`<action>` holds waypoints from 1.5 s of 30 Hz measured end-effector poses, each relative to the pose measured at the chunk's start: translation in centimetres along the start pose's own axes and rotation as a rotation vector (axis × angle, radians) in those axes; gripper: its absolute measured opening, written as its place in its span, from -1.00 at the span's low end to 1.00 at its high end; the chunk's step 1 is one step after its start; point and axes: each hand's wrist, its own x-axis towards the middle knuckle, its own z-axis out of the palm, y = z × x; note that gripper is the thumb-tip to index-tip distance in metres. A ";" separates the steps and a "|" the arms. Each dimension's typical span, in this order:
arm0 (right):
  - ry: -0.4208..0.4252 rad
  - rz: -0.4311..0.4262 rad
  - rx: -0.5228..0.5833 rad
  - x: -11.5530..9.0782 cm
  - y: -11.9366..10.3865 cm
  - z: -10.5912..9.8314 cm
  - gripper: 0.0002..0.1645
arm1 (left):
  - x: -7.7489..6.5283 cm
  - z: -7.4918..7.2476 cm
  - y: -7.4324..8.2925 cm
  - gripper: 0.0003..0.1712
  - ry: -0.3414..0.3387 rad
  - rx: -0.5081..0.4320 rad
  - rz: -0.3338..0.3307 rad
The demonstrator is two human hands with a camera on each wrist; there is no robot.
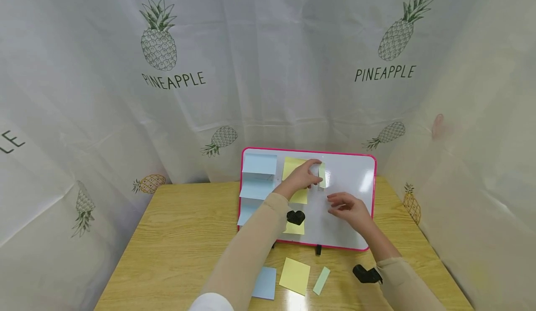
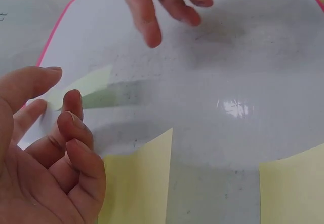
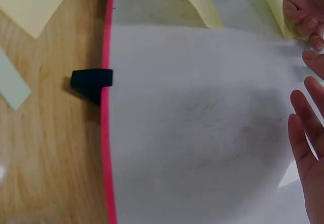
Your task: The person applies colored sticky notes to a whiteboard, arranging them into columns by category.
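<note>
A narrow pale green sticky note hangs on the upper middle of a pink-framed whiteboard. My left hand is right at its left edge, index fingertip by the top and thumb lower down. The left wrist view shows the green note standing off the board at its loose end, with the other left fingers loosely bent. Lower and to the right, my right hand hovers in front of the board, fingers relaxed and holding nothing. Yellow sticky notes are partly hidden behind my left hand and sleeve.
Several blue sticky notes run down the board's left side. On the wooden table before it lie a blue note pad, a yellow one and a narrow green one. A black foot supports the board's lower edge.
</note>
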 end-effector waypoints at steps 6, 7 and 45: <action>-0.020 0.008 0.004 -0.7 2.6 -0.1 -0.72 | -0.1 0.2 0.2 -0.34 -0.008 -0.004 -0.009; -0.022 0.009 0.005 -0.8 2.8 0.0 -0.72 | -0.1 0.2 0.2 -0.34 -0.011 -0.005 -0.008; -0.044 -0.111 -0.077 -5.7 2.0 0.5 -0.68 | -6.5 4.4 -5.7 -0.53 -0.264 0.209 0.191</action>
